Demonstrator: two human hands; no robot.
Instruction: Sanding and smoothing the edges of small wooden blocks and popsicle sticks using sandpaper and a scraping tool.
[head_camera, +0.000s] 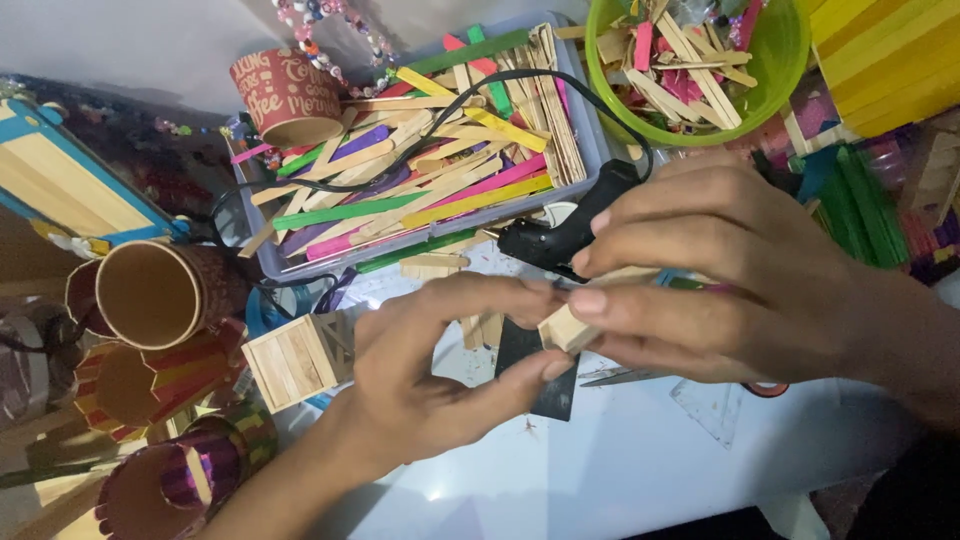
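White table (620, 470) | two hands — left hand (430, 375), right hand (720, 275) — fingers pinching one wooden block (566, 328)

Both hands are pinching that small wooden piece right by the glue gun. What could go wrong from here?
1. The black glue gun lies just behind the right hand; if it is hot, a knuckle might brush its nozzle.
2. Its black cord runs across the grey tray of craft sticks; a snag could drag sticks out.
3. The small wooden piece is held only by fingertips of the right and left hand; it may slip or shift.
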